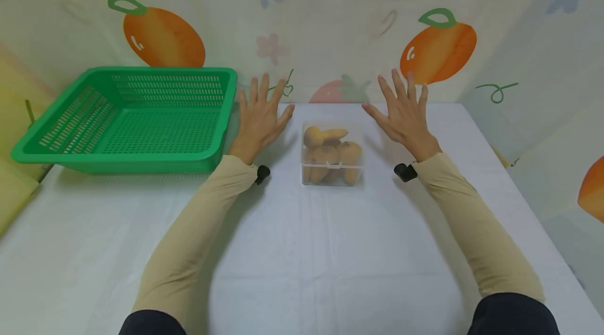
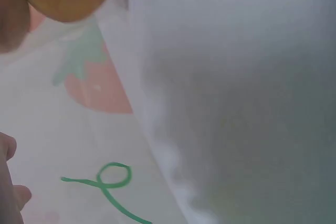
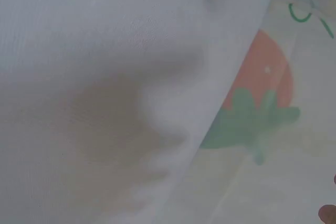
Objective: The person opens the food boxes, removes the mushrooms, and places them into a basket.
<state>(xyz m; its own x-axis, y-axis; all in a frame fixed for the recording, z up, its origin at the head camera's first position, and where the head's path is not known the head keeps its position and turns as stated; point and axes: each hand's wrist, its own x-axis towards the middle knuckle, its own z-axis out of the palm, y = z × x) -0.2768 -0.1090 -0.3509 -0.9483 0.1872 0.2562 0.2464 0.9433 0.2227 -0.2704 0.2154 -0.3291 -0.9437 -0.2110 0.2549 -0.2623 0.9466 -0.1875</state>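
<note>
In the head view a lidded clear plastic box (image 1: 332, 166) stands on the table between the two hands. Several brownish-yellow, rounded items (image 1: 325, 155) fill it, one with a long tapering neck; their exact kind is unclear. My left hand (image 1: 260, 120) hovers left of the box with its fingers spread, holding nothing. To the right of the box, my right hand (image 1: 405, 117) is likewise spread and holds nothing. A few fingertips (image 2: 20, 195) show at the left wrist view's lower left edge, and one fingertip (image 3: 327, 214) at the right wrist view's lower right.
A green plastic basket (image 1: 132, 159) with slotted walls stands at the table's left, close beside the left hand. White cloth covers the table (image 1: 321, 251). Behind it hangs a printed curtain (image 1: 302, 20) with fruit and flowers. Small black cameras are on both wrists.
</note>
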